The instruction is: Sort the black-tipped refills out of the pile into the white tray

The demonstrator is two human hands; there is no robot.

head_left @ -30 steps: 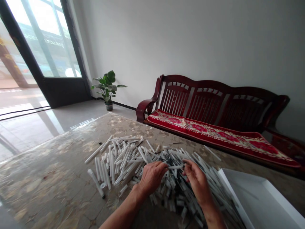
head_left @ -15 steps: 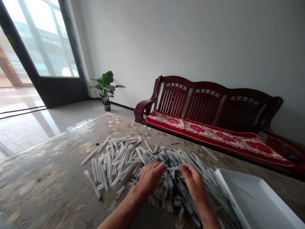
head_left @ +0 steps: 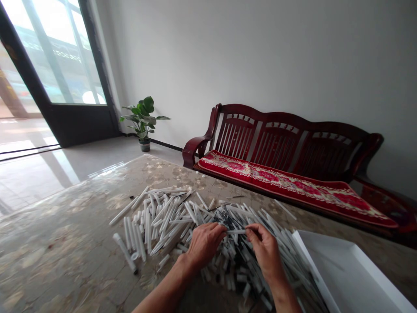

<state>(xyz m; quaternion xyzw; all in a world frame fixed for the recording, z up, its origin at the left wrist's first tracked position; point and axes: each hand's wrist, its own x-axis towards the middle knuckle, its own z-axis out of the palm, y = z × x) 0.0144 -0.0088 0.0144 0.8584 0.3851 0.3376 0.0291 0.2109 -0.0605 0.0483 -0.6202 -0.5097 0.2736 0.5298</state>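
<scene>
Between my two hands a slim white pen [head_left: 236,232] lies level, one end in each. My left hand [head_left: 206,243] is closed round its left end, while the thumb and fingers of my right hand [head_left: 264,248] pinch the right end. Below and around them spreads a heap of loose pen parts. White pen barrels [head_left: 169,217] lie to the left, small pale caps [head_left: 224,271] nearer me, and long thin clear-and-dark pieces [head_left: 286,243], perhaps refills, to the right. My fingers hide the pen's ends.
A shallow white box [head_left: 355,269] stands at the table's right. The patterned tablecloth [head_left: 65,243] stretches left of the heap. Beyond the table are a dark red wooden bench [head_left: 276,130] with a red cover, a potted plant [head_left: 143,119] and a glass door [head_left: 70,65].
Both hands stay nearly in place with the pen held between them. The whole view has shifted very slightly.
</scene>
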